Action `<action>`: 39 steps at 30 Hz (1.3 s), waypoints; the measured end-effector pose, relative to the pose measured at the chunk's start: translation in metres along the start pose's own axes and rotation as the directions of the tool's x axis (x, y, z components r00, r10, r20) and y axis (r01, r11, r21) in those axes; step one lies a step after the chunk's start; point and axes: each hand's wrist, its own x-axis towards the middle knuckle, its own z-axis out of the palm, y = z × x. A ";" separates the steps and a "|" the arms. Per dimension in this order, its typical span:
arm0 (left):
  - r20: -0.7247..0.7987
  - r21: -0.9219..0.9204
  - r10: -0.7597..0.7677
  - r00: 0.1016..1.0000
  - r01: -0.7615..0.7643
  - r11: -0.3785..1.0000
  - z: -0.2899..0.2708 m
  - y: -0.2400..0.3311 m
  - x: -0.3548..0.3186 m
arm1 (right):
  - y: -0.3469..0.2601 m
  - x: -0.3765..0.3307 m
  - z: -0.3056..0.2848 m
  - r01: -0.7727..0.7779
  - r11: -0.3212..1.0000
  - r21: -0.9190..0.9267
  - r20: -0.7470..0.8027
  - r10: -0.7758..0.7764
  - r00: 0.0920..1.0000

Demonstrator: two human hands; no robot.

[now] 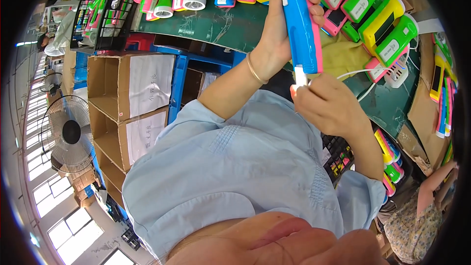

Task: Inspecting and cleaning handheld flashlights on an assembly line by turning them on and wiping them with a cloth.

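Note:
My left hand point(275, 37), with a gold bangle at the wrist and a white wrap on the thumb, is closed around a blue flashlight point(299, 24) with a pink side. The flashlight is held above the table, its lower end toward me. At that end my right hand point(329, 104) pinches a narrow white piece point(300, 76) between thumb and forefinger. This piece touches the flashlight's end; whether it is a plug or part of the flashlight is hard to tell. White cables point(360, 72) lie behind the right hand and lead to a white multi-socket block point(396, 73).
Several pink, green and yellow flashlights point(387, 19) lie on the green table point(211, 24), beside a yellow cloth point(343, 55). A black basket point(113, 14) stands at the left, above cardboard compartments point(105, 83) and near a fan point(71, 131). Another person point(414, 225) is at the lower right.

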 end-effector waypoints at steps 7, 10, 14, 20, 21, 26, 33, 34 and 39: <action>0.268 0.138 0.132 0.954 -0.174 0.975 0.008 -0.004 0.002 | -0.011 0.030 0.029 -0.612 0.764 -0.202 -0.602 0.396 0.694; 0.262 0.662 0.241 0.934 -0.356 0.659 0.013 -0.005 -0.005 | 0.011 0.028 0.039 -0.734 0.675 0.074 -0.643 0.594 0.482; -0.041 0.557 0.233 0.972 -0.171 0.813 0.018 0.004 -0.011 | 0.025 0.009 0.029 -0.558 0.560 0.613 -0.286 0.815 0.504; -0.002 0.726 0.011 1.000 -0.006 0.687 0.023 0.022 -0.018 | 0.023 -0.028 0.013 -0.696 0.350 0.627 -0.092 0.920 0.380; -0.002 0.777 0.034 0.999 -0.019 0.629 0.027 0.018 -0.021 | 0.021 -0.031 0.015 -0.689 0.338 0.641 -0.102 0.927 0.361; -0.021 0.876 0.078 0.997 -0.019 0.482 0.029 0.010 -0.029 | 0.009 -0.028 0.009 -0.677 0.395 0.621 -0.165 0.910 0.379; 0.006 0.959 0.064 0.998 -0.024 0.282 0.026 0.007 -0.029 | 0.006 -0.021 0.001 -0.657 0.554 0.511 -0.291 0.831 0.475; 0.141 0.979 0.063 0.988 -0.149 0.140 0.025 0.007 -0.030 | 0.006 -0.020 -0.001 -0.666 0.568 0.484 -0.301 0.823 0.482; 0.155 0.987 -0.044 0.987 -0.153 0.045 0.034 0.003 -0.028 | 0.007 -0.016 -0.030 -0.528 0.546 0.650 -0.206 0.796 0.569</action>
